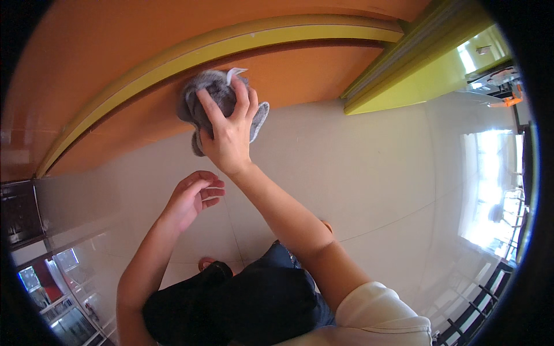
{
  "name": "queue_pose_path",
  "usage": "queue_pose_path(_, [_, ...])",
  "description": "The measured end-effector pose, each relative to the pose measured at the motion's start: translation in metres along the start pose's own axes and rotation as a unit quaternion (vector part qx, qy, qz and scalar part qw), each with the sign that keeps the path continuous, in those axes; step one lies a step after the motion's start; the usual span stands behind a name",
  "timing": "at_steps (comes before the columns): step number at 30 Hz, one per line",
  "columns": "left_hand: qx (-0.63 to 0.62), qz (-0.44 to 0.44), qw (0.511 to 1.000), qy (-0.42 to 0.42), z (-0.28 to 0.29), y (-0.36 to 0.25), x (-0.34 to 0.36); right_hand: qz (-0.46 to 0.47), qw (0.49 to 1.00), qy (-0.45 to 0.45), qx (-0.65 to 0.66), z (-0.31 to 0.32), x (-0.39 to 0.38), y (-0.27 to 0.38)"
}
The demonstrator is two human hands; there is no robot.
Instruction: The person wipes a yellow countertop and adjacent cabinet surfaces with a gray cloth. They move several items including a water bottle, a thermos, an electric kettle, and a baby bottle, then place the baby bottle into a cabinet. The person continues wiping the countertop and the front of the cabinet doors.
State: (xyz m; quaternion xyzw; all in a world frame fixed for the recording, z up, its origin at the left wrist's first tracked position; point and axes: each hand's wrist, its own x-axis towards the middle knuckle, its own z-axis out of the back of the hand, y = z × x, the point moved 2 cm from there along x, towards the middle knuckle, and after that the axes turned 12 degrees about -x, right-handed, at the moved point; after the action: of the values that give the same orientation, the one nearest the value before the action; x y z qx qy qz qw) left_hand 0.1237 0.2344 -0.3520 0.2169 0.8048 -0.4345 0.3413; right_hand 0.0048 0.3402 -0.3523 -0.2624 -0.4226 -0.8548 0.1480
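Note:
My right hand [232, 134] is wrapped over a bunched grey cloth [218, 87], fingers spread across it. A small white tag sticks up from the cloth near my fingertips. The cloth is pressed to the orange panel [311, 72], just under a yellow ledge [271, 36] that runs across it. Lower and to the left, my left hand [193, 199] hovers over the floor with loosely bent fingers, apart from each other and holding nothing.
Pale floor tiles [358, 173] stretch below the panel. A yellow-green upright frame [404, 81] juts out at the right end. Bright light reflects off the floor at far right, beside dark metal bars [479, 305]. A dark object [22, 210] stands at far left.

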Motion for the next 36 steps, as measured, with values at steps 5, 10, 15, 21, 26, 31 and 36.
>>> queue_pose_path(5, [0.020, -0.004, 0.999, -0.039, 0.002, 0.002, -0.005, -0.034, 0.992, -0.122, -0.003, 0.036, 0.024, -0.065])
queue_pose_path(10, [-0.033, -0.019, 0.997, -0.065, 0.015, 0.009, 0.002, -0.192, 0.943, -0.270, 0.043, 0.066, 0.044, -0.149])
queue_pose_path(15, [-0.025, 0.007, 0.999, -0.043, 0.013, 0.005, 0.001, -0.415, 0.735, -0.274, 0.462, 0.036, 0.008, -0.200])
queue_pose_path(21, [-0.012, 0.014, 0.998, -0.056, 0.019, 0.011, 0.001, -0.501, 0.725, -0.056, 0.470, -0.074, -0.061, -0.115])
queue_pose_path(26, [-0.031, 0.003, 0.999, -0.039, 0.015, 0.013, 0.005, -0.529, 0.617, 0.173, 0.556, -0.131, -0.088, -0.066])
queue_pose_path(31, [-0.036, -0.004, 0.998, -0.047, 0.019, 0.012, 0.002, -0.518, 0.670, 0.066, 0.527, -0.090, -0.067, -0.084])
queue_pose_path(36, [-0.053, -0.016, 0.997, -0.059, 0.019, 0.015, 0.002, -0.404, 0.777, -0.165, 0.455, 0.013, 0.002, -0.128])
